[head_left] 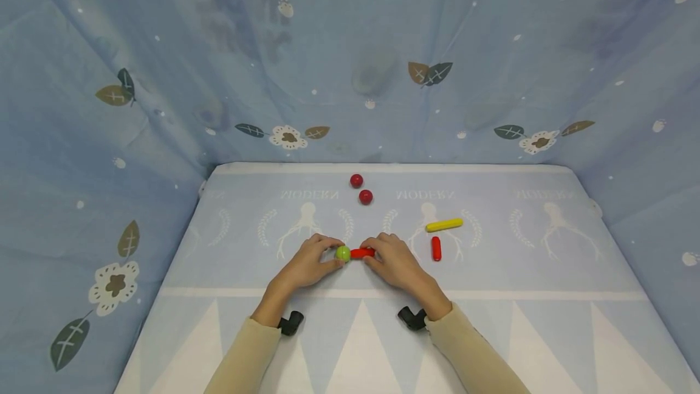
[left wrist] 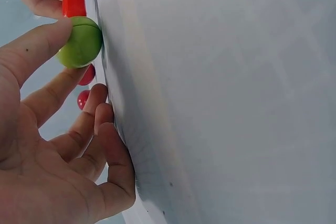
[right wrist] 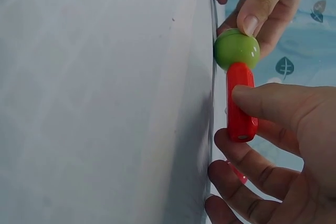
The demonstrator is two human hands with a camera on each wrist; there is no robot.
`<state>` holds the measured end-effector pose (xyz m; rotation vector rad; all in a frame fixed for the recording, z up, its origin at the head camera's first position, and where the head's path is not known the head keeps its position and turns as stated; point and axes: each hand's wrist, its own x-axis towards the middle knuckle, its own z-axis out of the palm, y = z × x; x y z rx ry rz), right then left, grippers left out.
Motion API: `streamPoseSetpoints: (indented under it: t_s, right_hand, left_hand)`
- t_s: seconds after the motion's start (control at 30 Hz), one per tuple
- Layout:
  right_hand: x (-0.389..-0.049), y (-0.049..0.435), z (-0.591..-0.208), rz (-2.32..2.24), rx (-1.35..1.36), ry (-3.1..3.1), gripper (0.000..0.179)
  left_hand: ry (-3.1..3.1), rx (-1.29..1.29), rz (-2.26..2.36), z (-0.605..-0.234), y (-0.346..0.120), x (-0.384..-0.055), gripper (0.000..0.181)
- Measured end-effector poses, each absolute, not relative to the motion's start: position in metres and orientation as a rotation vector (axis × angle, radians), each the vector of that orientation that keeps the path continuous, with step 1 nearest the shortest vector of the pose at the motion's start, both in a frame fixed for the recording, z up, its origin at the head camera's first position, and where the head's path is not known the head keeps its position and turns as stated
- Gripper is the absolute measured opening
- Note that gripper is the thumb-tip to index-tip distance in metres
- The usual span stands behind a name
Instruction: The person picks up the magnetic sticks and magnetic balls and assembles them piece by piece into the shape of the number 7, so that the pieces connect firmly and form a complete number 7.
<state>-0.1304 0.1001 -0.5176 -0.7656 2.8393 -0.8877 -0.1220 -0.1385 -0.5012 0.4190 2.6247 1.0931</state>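
Fingers and thumb of the left hand [head_left: 310,262] are pinching a green ball [head_left: 343,253], with the thumb on one side and the pointer finger on the other. From far away, I can see the rest of those fingers bent loosely near the table [head_left: 240,272], holding nothing. The right hand [head_left: 396,261] has its thumb and pointer finger around a red stick [right wrist: 241,121], and its other fingers are loosely bent past the stick's free end. The stick's other end touches the ball, so both toys sit right between the two sets of fingertips, in one line. I can't tell from here if the ball is resting on the table. A short red stick [head_left: 436,248] lies just off to the right of the right fingers, by itself. A yellow stick [head_left: 444,225] lies a bit farther out than that one, also on the right side of those fingers, and it tilts a little. Straight out past the fingertips I see two dark red balls, the near one [head_left: 366,197] and the far one [head_left: 356,180], close together but not touching. Behind the fingers, a black piece [head_left: 291,323] shows at the left wrist and another black piece [head_left: 412,318] at the right wrist, next to the tan sleeves [head_left: 248,351].
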Motion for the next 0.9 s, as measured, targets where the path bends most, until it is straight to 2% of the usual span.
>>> streamPoseSetpoints:
  t_s: [0.53,0.9]
  right_hand:
    - [-0.131,0.102,-0.516,-0.953,-0.736,2.78,0.024]
    - [-0.157,0.113,-0.508,-1.317,-0.576,2.655,0.021]
  left_hand:
    - [2.623,0.398,1.116,-0.505,-0.139,-0.123,0.034]
    - [2.627,0.377,1.101,-0.505,-0.139,-0.123,0.033]
